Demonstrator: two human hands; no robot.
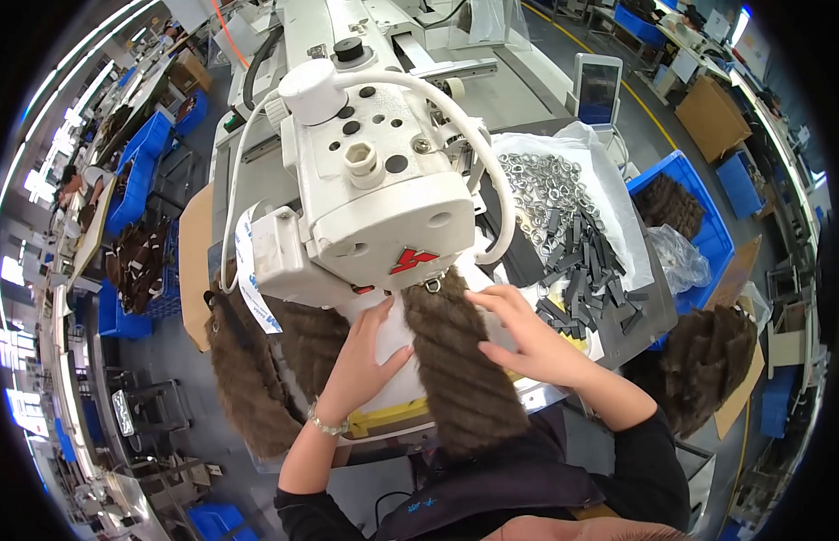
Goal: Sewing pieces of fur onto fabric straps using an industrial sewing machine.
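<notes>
A brown fur strip (460, 370) lies under the head of a white industrial sewing machine (383, 203) and hangs over the table's near edge toward my lap. At its far end, just below the machine head, sits a small metal ring (432, 286). My left hand (361, 356) is on the strip's left, fingers spread and pointing to the machine, with the thumb close to the fur. On the other side, my right hand (526, 335) has its fingers stretched out and apart, fingertips and thumb at the strip's right edge. Neither hand is wrapped around anything.
Right of the machine, metal rings (550, 185) and short black strips (586, 270) lie heaped on white sheeting. More fur pieces (257, 374) hang at the table's left. A blue bin (712, 230) and a fur pile (712, 361) stand at right. A small screen (597, 88) is behind.
</notes>
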